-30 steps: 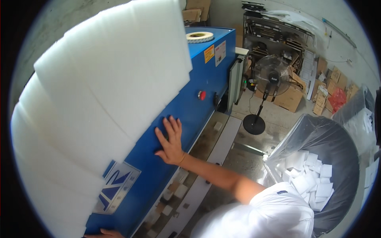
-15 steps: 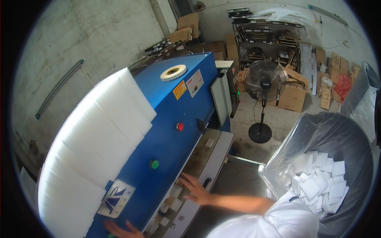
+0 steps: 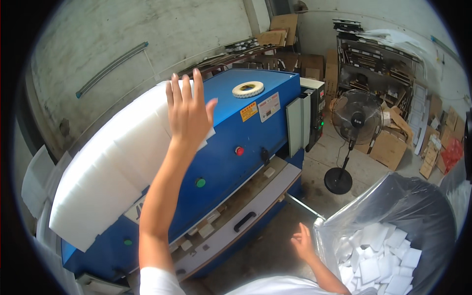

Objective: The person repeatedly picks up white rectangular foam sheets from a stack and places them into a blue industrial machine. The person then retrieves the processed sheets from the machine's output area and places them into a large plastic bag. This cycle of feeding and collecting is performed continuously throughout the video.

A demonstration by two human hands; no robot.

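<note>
My left hand (image 3: 188,115) is raised over the far end of a row of white foam sheets (image 3: 115,152), palm down with fingers stretched and apart. Whether it touches the foam I cannot tell. The foam sheets lie along the top of a blue press machine (image 3: 221,172). To the right of the machine, my right hand (image 3: 305,244) hangs in the air near the edge of a large clear plastic bag (image 3: 381,196). Its fingers are partly extended, with nothing seen in them. Several white foam pieces (image 3: 378,260) fill the bottom of the bag.
A roll of tape (image 3: 248,89) rests on the machine's top. Small foam blocks (image 3: 206,228) lie on its front bed, behind a ledge with a black handle (image 3: 245,221). A standing fan (image 3: 357,120), flattened cardboard (image 3: 388,148) and a loaded rack (image 3: 364,59) stand farther back.
My left hand has risen from the machine's front to above the foam sheets. My right hand has left the machine bed and moved right, toward the bag. The view has turned left.
</note>
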